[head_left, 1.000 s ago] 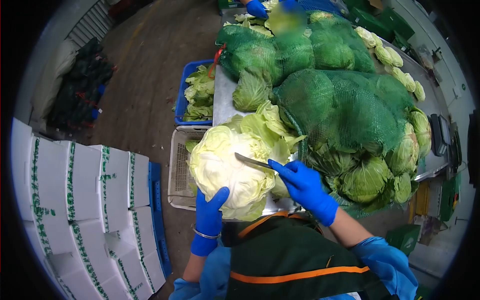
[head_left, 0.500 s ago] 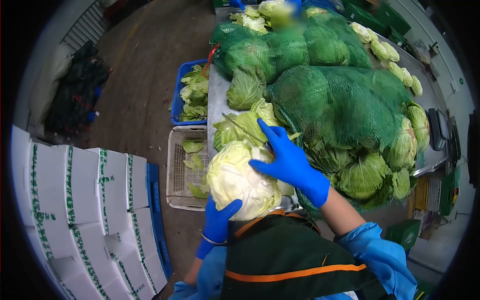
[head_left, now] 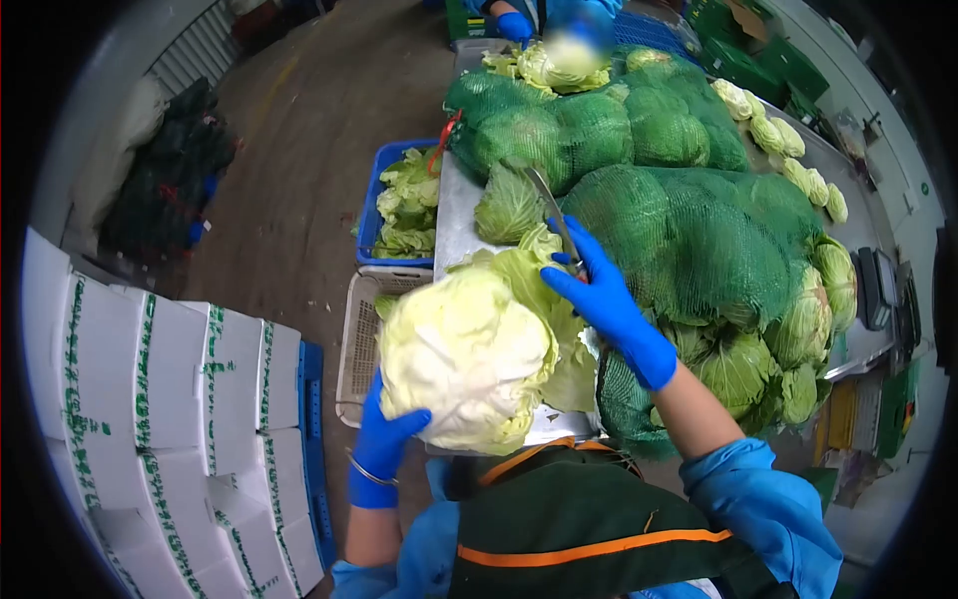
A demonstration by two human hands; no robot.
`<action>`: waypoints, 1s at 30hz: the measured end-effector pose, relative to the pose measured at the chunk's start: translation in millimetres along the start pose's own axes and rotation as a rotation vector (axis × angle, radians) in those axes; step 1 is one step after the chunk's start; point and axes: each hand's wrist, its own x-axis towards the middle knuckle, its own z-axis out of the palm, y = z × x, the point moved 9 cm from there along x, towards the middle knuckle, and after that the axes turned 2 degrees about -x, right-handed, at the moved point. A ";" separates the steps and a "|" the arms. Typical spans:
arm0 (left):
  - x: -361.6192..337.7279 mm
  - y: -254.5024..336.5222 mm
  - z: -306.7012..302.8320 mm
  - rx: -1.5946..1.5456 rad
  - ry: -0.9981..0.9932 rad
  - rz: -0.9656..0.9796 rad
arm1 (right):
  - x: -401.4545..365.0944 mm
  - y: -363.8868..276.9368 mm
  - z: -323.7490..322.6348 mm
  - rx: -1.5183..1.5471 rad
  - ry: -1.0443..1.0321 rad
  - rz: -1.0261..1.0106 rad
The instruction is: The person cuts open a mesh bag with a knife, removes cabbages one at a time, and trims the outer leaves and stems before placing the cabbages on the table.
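Note:
A pale, trimmed cabbage (head_left: pixel 464 364) rests in my left hand (head_left: pixel 387 434), whose blue-gloved thumb presses on its lower side; the other fingers are hidden beneath it. My right hand (head_left: pixel 611 304), gloved in blue too, grips a knife (head_left: pixel 551 212) with the blade pointing up and away, apart from the cabbage. Loose leaves (head_left: pixel 524 285) lie on the metal table (head_left: pixel 456 215) just behind the cabbage. A greener cabbage (head_left: pixel 509 205) sits farther back, near the knife tip.
Green net sacks of cabbages (head_left: pixel 669 240) fill the table's right side. A blue crate (head_left: pixel 367 215) of leaves and a pale basket (head_left: pixel 356 344) stand at its left edge. White boxes (head_left: pixel 170 369) are stacked at left. Across the table, another person's gloved hand (head_left: pixel 515 27) is near cabbages.
My left hand has moved left with the cabbage, which now looks larger and nearer. My right hand has come off the cabbage, and the knife has swung to point away from me.

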 end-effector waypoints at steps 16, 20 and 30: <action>53.9 -4.5 -8.1 -0.196 0.148 -0.033 | 10.3 -62.9 10.9 -0.489 -0.444 -0.164; 78.5 1.3 -11.9 -0.238 0.133 -0.036 | 23.4 6.6 -20.4 0.332 0.027 0.724; 122.7 -16.5 -20.5 -0.460 0.092 -0.296 | 86.7 45.0 36.7 0.426 -0.071 0.890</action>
